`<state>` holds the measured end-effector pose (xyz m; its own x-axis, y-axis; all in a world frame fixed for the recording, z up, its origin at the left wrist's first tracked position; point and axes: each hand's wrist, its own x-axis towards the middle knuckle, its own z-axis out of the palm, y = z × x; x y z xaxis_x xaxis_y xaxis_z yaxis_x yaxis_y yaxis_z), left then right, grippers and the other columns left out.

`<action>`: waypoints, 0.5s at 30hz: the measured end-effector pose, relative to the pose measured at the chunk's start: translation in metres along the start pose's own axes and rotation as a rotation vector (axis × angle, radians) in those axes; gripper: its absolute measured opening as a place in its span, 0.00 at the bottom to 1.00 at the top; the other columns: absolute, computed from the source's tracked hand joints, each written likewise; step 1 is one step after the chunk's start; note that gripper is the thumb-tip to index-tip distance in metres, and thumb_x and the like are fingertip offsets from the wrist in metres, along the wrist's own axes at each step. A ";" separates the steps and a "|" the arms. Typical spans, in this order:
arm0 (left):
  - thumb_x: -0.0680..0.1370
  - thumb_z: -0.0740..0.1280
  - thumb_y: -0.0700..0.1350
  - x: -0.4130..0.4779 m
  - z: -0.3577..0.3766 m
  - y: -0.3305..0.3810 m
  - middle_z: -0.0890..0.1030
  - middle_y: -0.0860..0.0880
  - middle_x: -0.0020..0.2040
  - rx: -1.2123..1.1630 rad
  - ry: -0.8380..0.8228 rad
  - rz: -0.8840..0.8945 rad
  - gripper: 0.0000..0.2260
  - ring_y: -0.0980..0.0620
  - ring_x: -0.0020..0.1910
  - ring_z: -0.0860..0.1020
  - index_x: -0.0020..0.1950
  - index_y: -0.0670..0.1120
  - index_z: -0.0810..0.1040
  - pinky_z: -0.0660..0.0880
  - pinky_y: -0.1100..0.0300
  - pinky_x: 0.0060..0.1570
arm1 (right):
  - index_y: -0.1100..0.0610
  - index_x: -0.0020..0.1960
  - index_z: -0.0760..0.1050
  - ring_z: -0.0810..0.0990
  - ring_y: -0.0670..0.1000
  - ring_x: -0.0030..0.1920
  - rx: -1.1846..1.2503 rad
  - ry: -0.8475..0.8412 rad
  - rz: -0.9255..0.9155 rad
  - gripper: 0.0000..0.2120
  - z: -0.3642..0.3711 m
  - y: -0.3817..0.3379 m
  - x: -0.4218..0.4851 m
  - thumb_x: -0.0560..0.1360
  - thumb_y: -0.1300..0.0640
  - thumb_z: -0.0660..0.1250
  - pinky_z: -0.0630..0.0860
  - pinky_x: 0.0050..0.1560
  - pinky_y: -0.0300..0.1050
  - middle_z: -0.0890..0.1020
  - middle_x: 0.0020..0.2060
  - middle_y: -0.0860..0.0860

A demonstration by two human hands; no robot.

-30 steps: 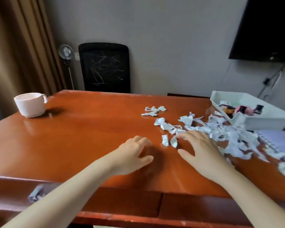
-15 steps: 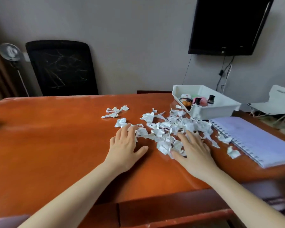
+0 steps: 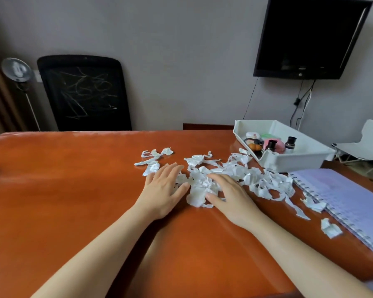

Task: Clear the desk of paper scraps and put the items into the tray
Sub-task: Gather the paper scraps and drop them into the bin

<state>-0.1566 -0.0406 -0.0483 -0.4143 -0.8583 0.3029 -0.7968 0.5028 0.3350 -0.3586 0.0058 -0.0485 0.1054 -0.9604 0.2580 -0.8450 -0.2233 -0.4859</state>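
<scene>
While both of your hands lie palm-down on the glossy reddish-brown wooden surface, judge the clearing work to be at an early stage. Your left hand rests with fingers straight and spread, touching the left edge of the heap. Its grip is wide and holds nothing. Your right hand rests likewise, fingers extended over the near side of the heap and thumb splayed toward the left hand. Its grip is also wide and empty. A bunched clump of the torn white paper scraps sits between the two hands.

Location of the scraps: the main heap runs from between your hands rightward to the front wall of the white rectangular plastic tray and to the spiral-bound lilac notebook. A small separate cluster of scraps lies just beyond your left fingertips. Loose pieces lie along the notebook's near edge, and one stray scrap lies well apart from the heap.

Done: the tray, at the far right of the surface, already contains small bottles and other small items. Whether any scrap lies inside it cannot be told.

Left: every visible scrap is on the surface, and none is gathered into a hand. The notebook lies flat outside the tray. Judged from hand position, the step in hand is raking the scraps into one pile. Lifting and disposal are not yet begun.
</scene>
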 end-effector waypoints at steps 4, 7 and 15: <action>0.77 0.52 0.63 0.007 0.000 0.000 0.66 0.52 0.71 -0.022 -0.022 0.084 0.27 0.53 0.71 0.59 0.72 0.52 0.62 0.53 0.52 0.70 | 0.47 0.70 0.64 0.66 0.48 0.67 -0.031 0.024 -0.014 0.24 0.005 -0.001 0.014 0.76 0.45 0.62 0.66 0.66 0.47 0.68 0.67 0.44; 0.74 0.55 0.67 0.010 0.003 -0.001 0.69 0.52 0.66 0.031 -0.079 0.113 0.29 0.51 0.67 0.64 0.70 0.51 0.64 0.56 0.52 0.67 | 0.49 0.67 0.68 0.67 0.48 0.65 -0.042 0.052 -0.022 0.22 0.008 -0.002 0.021 0.75 0.47 0.65 0.66 0.63 0.44 0.72 0.64 0.46; 0.76 0.61 0.54 0.024 0.011 0.006 0.69 0.53 0.45 -0.028 -0.002 0.134 0.09 0.51 0.45 0.66 0.49 0.49 0.72 0.63 0.59 0.45 | 0.53 0.63 0.73 0.70 0.48 0.61 -0.058 0.102 -0.035 0.17 0.011 -0.002 0.026 0.75 0.52 0.65 0.66 0.57 0.38 0.76 0.58 0.47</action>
<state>-0.1758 -0.0590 -0.0489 -0.5171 -0.7833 0.3451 -0.7216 0.6157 0.3165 -0.3481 -0.0201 -0.0501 0.0835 -0.9295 0.3593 -0.8708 -0.2433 -0.4272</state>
